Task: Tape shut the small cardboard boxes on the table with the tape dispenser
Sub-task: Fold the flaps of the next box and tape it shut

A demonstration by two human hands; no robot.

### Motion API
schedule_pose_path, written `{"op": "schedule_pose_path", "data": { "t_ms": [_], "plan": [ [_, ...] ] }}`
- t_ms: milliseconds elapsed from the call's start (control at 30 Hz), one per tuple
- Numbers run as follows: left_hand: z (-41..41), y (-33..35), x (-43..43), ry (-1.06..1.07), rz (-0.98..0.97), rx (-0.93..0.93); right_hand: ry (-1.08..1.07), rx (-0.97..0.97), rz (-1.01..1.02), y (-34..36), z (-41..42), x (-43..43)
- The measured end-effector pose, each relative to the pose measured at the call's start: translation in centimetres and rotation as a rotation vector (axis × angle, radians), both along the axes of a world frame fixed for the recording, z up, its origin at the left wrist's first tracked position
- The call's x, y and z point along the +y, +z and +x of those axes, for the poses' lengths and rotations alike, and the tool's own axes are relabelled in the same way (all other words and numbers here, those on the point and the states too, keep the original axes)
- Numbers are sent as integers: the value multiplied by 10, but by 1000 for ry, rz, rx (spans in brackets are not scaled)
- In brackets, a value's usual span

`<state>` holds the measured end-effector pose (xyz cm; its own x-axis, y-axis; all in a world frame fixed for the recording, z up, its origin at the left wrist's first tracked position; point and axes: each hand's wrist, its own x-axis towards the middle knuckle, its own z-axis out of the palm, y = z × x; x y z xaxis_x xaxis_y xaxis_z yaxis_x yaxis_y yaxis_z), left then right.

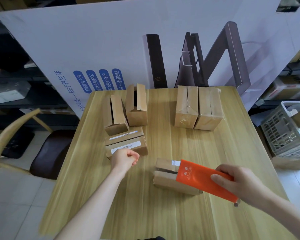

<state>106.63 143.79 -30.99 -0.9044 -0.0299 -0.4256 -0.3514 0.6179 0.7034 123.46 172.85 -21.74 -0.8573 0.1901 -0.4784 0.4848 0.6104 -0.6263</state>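
Beneath the orange tape dispenser (197, 175) clasped by the right hand (239, 182), the near cardboard box (164, 181) presents its open seam running leftward; the left hand (125, 158) is fisted, apparently empty.

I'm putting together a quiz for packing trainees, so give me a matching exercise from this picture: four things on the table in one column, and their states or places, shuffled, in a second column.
Things:
1. orange tape dispenser
2. back-left boxes
3. back-right boxes
4. barcode-labelled box

States or places:
A. flaps standing open
B. gripped by the right hand
C. just beyond the left hand
D. taped shut, side by side

Pairs: 1-B, 2-A, 3-D, 4-C.
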Motion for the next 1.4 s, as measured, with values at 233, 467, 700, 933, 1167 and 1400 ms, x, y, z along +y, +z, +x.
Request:
{"op": "schedule_pose_path", "data": {
  "t_ms": [233, 467, 700, 933, 1167, 1400],
  "plan": [
    [9, -10, -2, -28, 30, -41, 150, -119, 219, -7, -23, 12],
    [8, -21, 1, -17, 7, -37, 245, -163, 432, -33, -45, 7],
    [9, -33, 7, -17, -18, -53, 285, -174, 543, -53, -56, 3],
    [9, -55, 8, 3, -30, -101, 317, -173, 593, -62, -61, 0],
    [10, -82, 23, 45, 7, -195, 317, -157, 611, -68, -59, 4],
    [22, -104, 49, 98, 23, -229, 288, -167, 604, -72, -57, 4]
  ]
}}
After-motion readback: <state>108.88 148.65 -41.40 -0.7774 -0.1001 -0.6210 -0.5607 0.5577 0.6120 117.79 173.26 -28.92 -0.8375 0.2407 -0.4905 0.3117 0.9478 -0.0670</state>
